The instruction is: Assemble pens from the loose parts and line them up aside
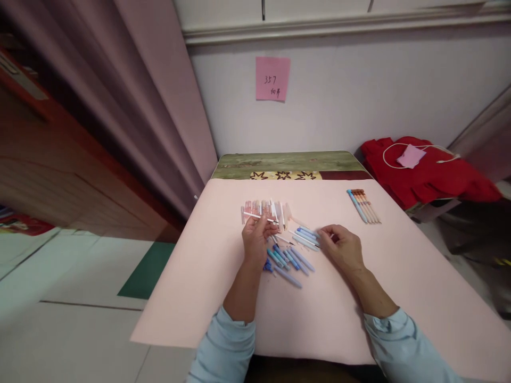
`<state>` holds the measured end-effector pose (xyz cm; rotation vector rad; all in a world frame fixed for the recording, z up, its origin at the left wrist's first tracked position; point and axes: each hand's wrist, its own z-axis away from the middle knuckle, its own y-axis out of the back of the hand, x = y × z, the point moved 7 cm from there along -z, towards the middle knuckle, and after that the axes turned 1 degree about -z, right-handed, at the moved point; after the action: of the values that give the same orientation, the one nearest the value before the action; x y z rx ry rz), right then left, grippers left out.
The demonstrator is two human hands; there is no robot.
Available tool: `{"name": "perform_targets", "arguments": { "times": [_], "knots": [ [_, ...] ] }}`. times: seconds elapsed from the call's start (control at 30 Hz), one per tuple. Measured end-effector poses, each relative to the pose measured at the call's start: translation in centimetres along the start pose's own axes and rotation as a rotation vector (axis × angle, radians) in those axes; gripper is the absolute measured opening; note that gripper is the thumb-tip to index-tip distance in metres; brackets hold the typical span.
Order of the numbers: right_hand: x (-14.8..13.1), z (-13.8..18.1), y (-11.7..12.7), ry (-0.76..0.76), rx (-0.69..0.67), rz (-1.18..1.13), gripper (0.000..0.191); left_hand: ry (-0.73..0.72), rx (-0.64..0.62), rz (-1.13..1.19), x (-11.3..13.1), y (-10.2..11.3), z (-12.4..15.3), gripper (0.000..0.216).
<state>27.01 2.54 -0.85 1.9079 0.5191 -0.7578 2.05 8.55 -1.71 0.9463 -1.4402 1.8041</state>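
Left hand (255, 239) pinches a thin white pen refill (260, 216); right hand (342, 247) rests curled on blue pen barrels (306, 234) on the pink surface (223, 298), its grip unclear.

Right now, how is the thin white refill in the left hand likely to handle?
The refill looks very thin and long, so it is probably light and slightly bendy. It seems round, so it would likely roll on the flat pink cover. The left hand pinches it near the middle, so it may pivot easily.

Thin white refill (260, 216) level in left hand (255, 240); blue barrels (290, 259) heaped beside
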Motion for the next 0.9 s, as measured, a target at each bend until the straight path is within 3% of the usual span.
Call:
{"name": "perform_targets", "arguments": {
  "times": [0.17, 0.27, 0.33, 0.53, 0.73, 0.9],
  "knots": [
    [0.1, -0.2, 0.5, -0.022, 0.073, 0.0, 0.024, -0.08, 0.083, 0.134, 1.3, 1.1, -0.7, 0.025],
    [0.3, -0.3, 0.6, -0.025, 0.091, -0.009, 0.025, 0.001, 0.05, 0.279, 1.2, 1.1, -1.2, 0.012],
    [0.4, -0.3, 0.4, -0.006, 0.036, -0.032, 0.024, 0.093, -0.006, 0.351, 0.9, 0.6, -1.3, 0.002],
    [-1.0, 0.1, -1.0, 0.212, -0.29, 0.042, 0.019, 0.146, -0.078, 0.418, 1.0, 0.0, -1.0, 0.014],
    [-1.2, 0.4, -1.5, 0.239, -0.385, 0.212, 0.02, 0.19, -0.039, 0.456, 0.4, 0.2, -1.2, 0.017],
    [-1.1, 0.3, -1.8, 0.184, -0.369, 0.254, 0.016, 0.188, -0.049, 0.438, 0.3, 0.2, -1.2, 0.013]
  ]
}}
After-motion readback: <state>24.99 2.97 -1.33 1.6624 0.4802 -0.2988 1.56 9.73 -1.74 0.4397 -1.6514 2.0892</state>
